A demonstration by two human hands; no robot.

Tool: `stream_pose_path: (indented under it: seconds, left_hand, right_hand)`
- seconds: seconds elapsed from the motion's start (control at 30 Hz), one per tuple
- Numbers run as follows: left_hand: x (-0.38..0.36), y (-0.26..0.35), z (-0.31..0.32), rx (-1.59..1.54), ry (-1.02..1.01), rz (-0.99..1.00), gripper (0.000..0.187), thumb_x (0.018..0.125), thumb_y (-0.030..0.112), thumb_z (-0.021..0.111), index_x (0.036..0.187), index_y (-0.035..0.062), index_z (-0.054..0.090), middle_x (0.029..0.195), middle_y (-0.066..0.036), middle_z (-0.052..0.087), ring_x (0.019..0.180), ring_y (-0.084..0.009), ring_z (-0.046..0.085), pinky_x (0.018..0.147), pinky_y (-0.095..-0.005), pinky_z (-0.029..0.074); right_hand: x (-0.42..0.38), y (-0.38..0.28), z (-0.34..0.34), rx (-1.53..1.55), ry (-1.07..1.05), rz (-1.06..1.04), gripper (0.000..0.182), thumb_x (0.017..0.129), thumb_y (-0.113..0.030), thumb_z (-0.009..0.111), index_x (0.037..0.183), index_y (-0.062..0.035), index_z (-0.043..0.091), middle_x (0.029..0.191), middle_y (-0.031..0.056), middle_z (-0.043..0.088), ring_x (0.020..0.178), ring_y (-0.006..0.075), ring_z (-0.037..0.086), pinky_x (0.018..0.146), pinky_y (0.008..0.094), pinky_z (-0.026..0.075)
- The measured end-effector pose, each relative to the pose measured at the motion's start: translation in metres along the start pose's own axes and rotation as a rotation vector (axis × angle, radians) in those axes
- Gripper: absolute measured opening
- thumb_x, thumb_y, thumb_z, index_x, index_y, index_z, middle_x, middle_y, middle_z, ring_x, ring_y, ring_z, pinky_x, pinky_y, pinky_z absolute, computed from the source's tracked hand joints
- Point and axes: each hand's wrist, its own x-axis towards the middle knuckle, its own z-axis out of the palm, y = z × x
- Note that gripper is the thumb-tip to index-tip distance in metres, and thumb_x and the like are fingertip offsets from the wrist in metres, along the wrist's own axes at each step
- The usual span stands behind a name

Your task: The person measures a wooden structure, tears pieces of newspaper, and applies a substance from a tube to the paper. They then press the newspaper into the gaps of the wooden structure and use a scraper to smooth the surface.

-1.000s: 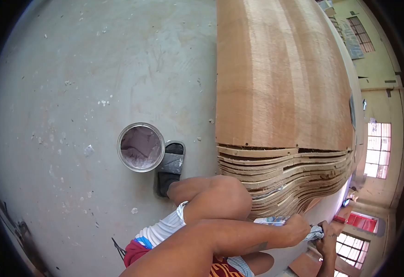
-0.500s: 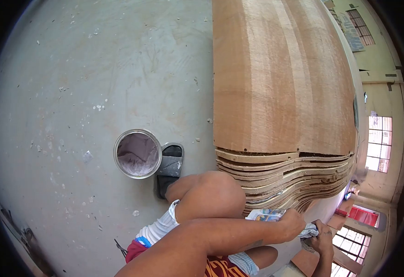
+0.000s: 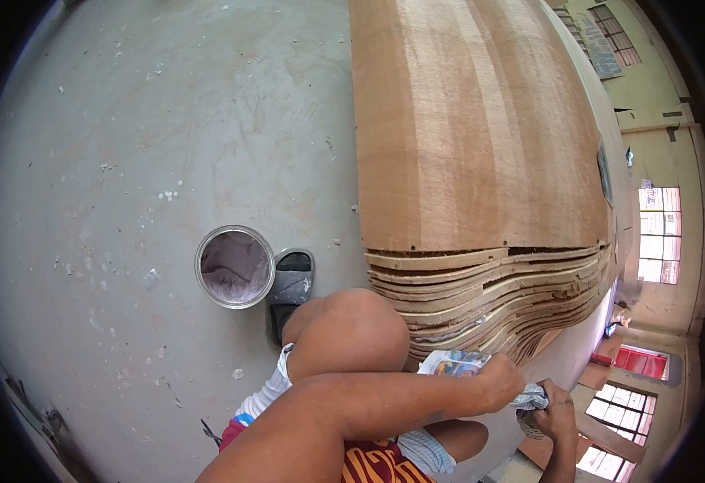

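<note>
My left hand (image 3: 504,383) is closed on a printed sheet (image 3: 455,362) with a colourful picture. One end of the sheet sticks out past the fist, close to the edge of the plywood stack. On the right, my right hand (image 3: 552,412) is closed around a crumpled, whitish-grey piece (image 3: 532,396) that looks like paper or thin plastic. This piece spans the gap between the two fists. My bare knees and a sandalled foot (image 3: 292,286) show below the arms.
A stack of curved plywood sheets (image 3: 481,129) rises at the right, its layered edges (image 3: 481,294) facing me. An open round can (image 3: 235,266) with pale purplish paste inside stands beside my foot. Paint specks dot the grey floor (image 3: 111,185). Barred windows (image 3: 660,233) line the far wall.
The view has shifted slightly, so the plywood stack and can appear farther left. My hands stay close together, still gripping the sheet and the crumpled piece.
</note>
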Motion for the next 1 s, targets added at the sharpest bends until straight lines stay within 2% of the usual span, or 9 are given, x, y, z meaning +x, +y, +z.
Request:
stream_pose_path:
  seconds: [0.07,0.23,0.43,0.53,0.63,0.67,0.77,0.9,1.0]
  left_hand:
    - [-0.004,-0.001,0.008,0.022,0.016,0.058,0.014,0.078,0.019,0.08,0.089,0.0101,0.082,0.088,-0.009,0.08,0.084,-0.0282,0.079,0.067,-0.0412,0.06]
    - [-0.021,-0.002,-0.014,-0.014,-0.277,0.096,0.05,0.073,0.026,0.083,0.121,0.0182,0.073,0.104,-0.016,0.078,0.101,-0.0357,0.076,0.087,-0.0501,0.059]
    - [-0.041,0.026,-0.019,-0.065,-0.414,0.075,0.047,0.077,0.032,0.085,0.114,0.0061,0.073,0.093,-0.021,0.075,0.093,-0.0426,0.073,0.084,-0.0527,0.055]
    - [-0.055,0.048,-0.037,-0.077,-0.514,0.025,0.06,0.077,0.04,0.089,0.12,0.0029,0.07,0.103,-0.022,0.075,0.101,-0.0415,0.072,0.091,-0.0504,0.055]
    - [-0.067,0.058,-0.036,0.051,-0.292,0.114,0.078,0.075,0.046,0.093,0.134,0.0037,0.064,0.127,-0.023,0.069,0.12,-0.0399,0.065,0.103,-0.0485,0.05]
    - [-0.068,0.062,-0.041,0.063,-0.267,0.057,0.092,0.073,0.045,0.095,0.148,0.0096,0.056,0.153,-0.021,0.053,0.141,-0.0423,0.05,0.116,-0.0518,0.041]
    - [-0.085,0.104,-0.051,0.327,0.131,0.105,0.102,0.068,0.045,0.098,0.153,0.0147,0.052,0.161,-0.021,0.043,0.149,-0.045,0.041,0.12,-0.0569,0.035]
    - [-0.13,0.158,-0.006,0.263,0.151,0.288,0.12,0.056,0.052,0.101,0.159,0.0204,0.046,0.167,-0.021,0.035,0.155,-0.0494,0.031,0.123,-0.0675,0.023]
    - [-0.165,0.168,0.041,0.415,0.169,0.166,0.099,0.074,0.043,0.092,0.157,0.0158,0.046,0.17,-0.022,0.031,0.156,-0.05,0.029,0.125,-0.0672,0.016]
  right_hand:
    - [-0.013,0.006,0.012,-0.018,0.005,-0.015,0.035,0.078,-0.017,0.07,0.112,-0.007,0.064,0.103,0.0228,0.072,0.098,0.0474,0.068,0.087,0.0549,0.053]
    - [-0.071,0.017,0.027,-0.001,-0.019,0.004,0.045,0.078,-0.031,0.072,0.116,-0.0081,0.062,0.104,0.0251,0.072,0.1,0.0492,0.068,0.086,0.0572,0.053]
    - [-0.125,-0.01,0.058,0.153,-0.017,-0.005,0.051,0.09,-0.049,0.071,0.12,-0.0086,0.061,0.103,0.0252,0.074,0.101,0.0473,0.071,0.087,0.0547,0.054]
    - [-0.133,-0.005,0.077,0.264,0.066,-0.083,0.056,0.09,-0.054,0.074,0.12,-0.0077,0.062,0.104,0.0241,0.075,0.102,0.0457,0.071,0.088,0.0526,0.055]
    - [-0.153,0.011,0.107,0.406,0.365,-0.221,0.055,0.09,-0.051,0.076,0.121,-0.0072,0.063,0.105,0.0231,0.075,0.103,0.0436,0.071,0.09,0.0514,0.055]
    - [-0.157,0.016,0.112,0.419,0.38,-0.202,0.054,0.092,-0.049,0.076,0.124,-0.0065,0.063,0.108,0.022,0.074,0.107,0.0435,0.07,0.092,0.0518,0.054]
    - [-0.174,0.018,0.101,0.618,0.203,-0.012,0.056,0.093,-0.051,0.075,0.125,-0.0067,0.064,0.11,0.0225,0.074,0.11,0.0452,0.069,0.093,0.0525,0.053]
    - [-0.161,0.004,0.13,0.787,0.13,-0.067,0.062,0.096,-0.056,0.071,0.129,-0.0041,0.064,0.114,0.0241,0.075,0.113,0.0435,0.07,0.095,0.0506,0.054]
    - [-0.133,-0.02,0.159,1.098,0.046,-0.207,0.071,0.098,-0.064,0.067,0.135,-0.0033,0.063,0.114,0.0208,0.076,0.107,0.0343,0.073,0.093,0.0442,0.056]
